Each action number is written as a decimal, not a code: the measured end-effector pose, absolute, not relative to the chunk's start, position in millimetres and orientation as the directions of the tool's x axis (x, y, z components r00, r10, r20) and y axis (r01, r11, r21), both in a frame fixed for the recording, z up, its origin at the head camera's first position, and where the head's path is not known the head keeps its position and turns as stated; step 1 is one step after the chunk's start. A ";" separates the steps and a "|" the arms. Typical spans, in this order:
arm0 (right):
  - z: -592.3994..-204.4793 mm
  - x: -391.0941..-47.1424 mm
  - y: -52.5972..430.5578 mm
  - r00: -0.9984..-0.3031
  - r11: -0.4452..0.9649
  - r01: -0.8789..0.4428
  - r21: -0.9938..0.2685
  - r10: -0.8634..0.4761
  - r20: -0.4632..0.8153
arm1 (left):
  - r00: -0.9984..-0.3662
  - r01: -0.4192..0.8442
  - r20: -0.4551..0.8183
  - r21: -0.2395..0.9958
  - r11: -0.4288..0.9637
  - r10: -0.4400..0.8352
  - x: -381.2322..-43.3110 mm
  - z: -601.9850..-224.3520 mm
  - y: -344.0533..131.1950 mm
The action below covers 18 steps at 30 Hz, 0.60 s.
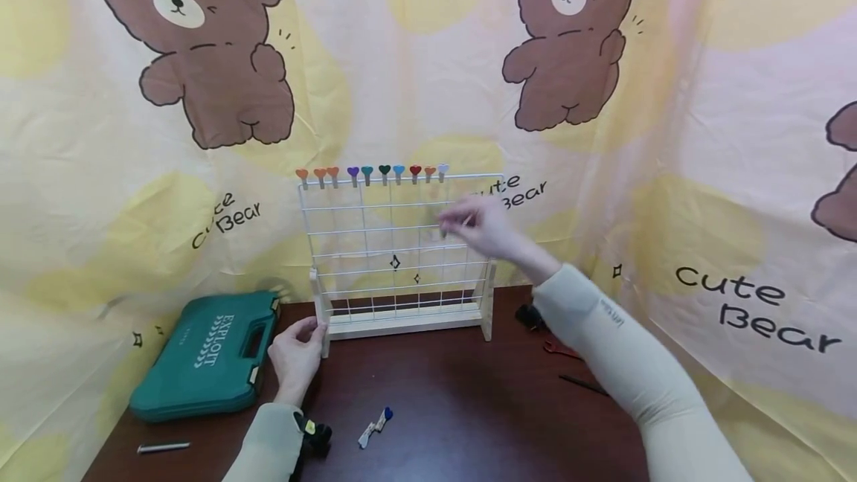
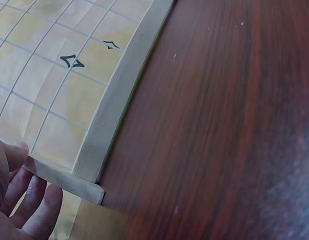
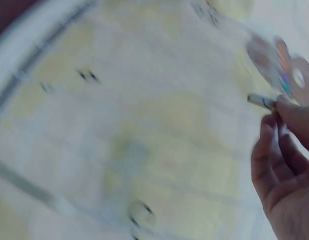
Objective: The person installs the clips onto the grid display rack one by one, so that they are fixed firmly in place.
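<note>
A white wire grid [image 1: 395, 244] stands upright in a wooden base [image 1: 402, 324]. Several small clips with coloured heart tops line its top wire, from an orange clip [image 1: 303, 175] at the left to a pale lilac clip [image 1: 443, 171] right of the middle. My left hand [image 1: 297, 352] holds the base's left end piece [image 2: 64, 182], thumb on one side and fingers on the other. In front of the grid's right part, my right hand [image 1: 478, 225] pinches a small clip [image 3: 260, 100] between thumb and fingertips; its top is hidden by the fingers.
Two heart clips [image 1: 384, 419] lie on the dark wooden table [image 1: 469, 422] in front of the stand. A green tool case [image 1: 201, 363] is at the left, with a silver pen-like rod [image 1: 164, 448] before it. Under my right arm lie a red tool [image 1: 561, 349] and a black rod [image 1: 582, 384].
</note>
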State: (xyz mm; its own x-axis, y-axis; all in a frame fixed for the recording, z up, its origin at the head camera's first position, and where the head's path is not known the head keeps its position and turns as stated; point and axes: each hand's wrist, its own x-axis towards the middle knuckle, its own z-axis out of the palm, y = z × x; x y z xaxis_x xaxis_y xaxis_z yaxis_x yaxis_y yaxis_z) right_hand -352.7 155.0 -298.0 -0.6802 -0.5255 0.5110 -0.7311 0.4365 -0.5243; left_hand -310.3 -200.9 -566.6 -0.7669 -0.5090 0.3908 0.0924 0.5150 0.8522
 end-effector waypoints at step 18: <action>-240.3 -401.2 163.9 -0.678 0.602 -0.684 -0.413 -0.315 0.664 | -0.788 0.077 0.358 0.864 0.497 -0.501 -309.9 -567.5 -203.1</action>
State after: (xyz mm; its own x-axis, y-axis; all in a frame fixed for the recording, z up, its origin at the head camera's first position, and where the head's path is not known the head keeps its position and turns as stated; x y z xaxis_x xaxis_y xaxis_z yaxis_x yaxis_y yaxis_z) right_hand -401.2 163.9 -240.3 -0.6778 -0.3150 0.6644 -0.6840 0.6017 -0.4125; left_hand -309.9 -203.1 -567.5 -0.7879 -0.5009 0.3582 0.0771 0.4969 0.8644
